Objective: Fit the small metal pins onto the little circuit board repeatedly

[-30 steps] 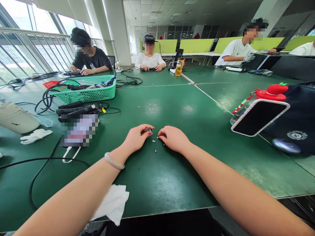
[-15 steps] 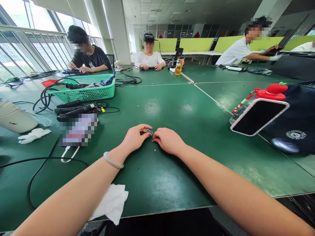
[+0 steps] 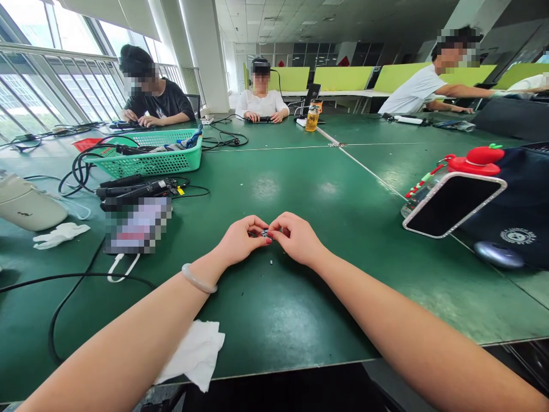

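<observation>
My left hand and my right hand meet fingertip to fingertip at the middle of the green table. Both pinch a tiny dark part held between them, just above the table. A small loose piece lies on the table below my right hand. A pale bangle circles my left wrist.
A green basket with cables stands at the left, with black tools in front of it. A phone leans on a red-capped bottle at the right. White tissue lies by the near edge. Three people sit at the far side.
My right hand has moved left and lifted its fingers to meet my left hand; both now pinch the small part together. One loose piece that lay between the hands is gone from the table.
</observation>
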Demonstrator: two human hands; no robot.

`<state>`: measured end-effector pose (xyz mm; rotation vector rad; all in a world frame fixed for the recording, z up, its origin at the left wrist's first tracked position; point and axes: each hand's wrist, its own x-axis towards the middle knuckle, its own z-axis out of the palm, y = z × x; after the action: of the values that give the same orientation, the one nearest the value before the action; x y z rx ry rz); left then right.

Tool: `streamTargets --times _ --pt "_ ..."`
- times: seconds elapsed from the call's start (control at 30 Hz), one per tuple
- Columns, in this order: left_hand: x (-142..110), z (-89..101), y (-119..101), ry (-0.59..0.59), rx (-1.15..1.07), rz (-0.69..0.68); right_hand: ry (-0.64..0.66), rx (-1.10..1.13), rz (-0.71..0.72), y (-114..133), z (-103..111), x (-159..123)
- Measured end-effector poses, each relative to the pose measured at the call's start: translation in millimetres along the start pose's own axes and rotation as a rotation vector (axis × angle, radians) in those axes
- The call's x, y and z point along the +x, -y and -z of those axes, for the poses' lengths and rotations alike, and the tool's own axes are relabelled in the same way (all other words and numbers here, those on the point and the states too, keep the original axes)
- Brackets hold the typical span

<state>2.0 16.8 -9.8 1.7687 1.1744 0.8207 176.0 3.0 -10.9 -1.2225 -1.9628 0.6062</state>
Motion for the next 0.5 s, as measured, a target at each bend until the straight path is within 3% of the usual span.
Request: streamTargets --times 0.5 --pt "-0.2 0.6 -2.3 0.012 -0.101 -0.004 -0.009 -0.026 0.076 1.6 3.4 -1.5"
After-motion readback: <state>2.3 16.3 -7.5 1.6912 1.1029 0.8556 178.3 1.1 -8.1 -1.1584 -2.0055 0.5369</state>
